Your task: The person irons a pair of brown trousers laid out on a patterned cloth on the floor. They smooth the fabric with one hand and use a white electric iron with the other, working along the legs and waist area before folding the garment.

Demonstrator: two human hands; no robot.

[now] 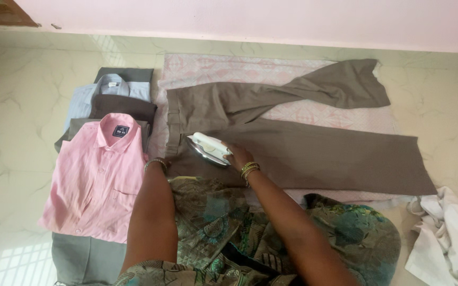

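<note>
- pale marble-look floor [22, 95], glossy, faint veins
- pink wall [250, 16] along the top
- dark wooden frame [1, 13] in top-left corner
- window-grid light patch [19, 265] on floor, bottom left

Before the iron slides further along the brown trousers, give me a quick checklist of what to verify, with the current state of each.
1. Right hand gripping the white iron: ok.
2. Iron's soleplate flat on the brown trousers: cannot tell; it looks tilted.
3. Left hand away from the iron: cannot tell; it is mostly hidden behind the wrist at the waistband.
4. Lower trouser leg lying flat ahead of the iron: ok.
5. Upper leg smooth: not ok; it is twisted and creased.
6. Pink shirt clear of the iron: ok.
</note>
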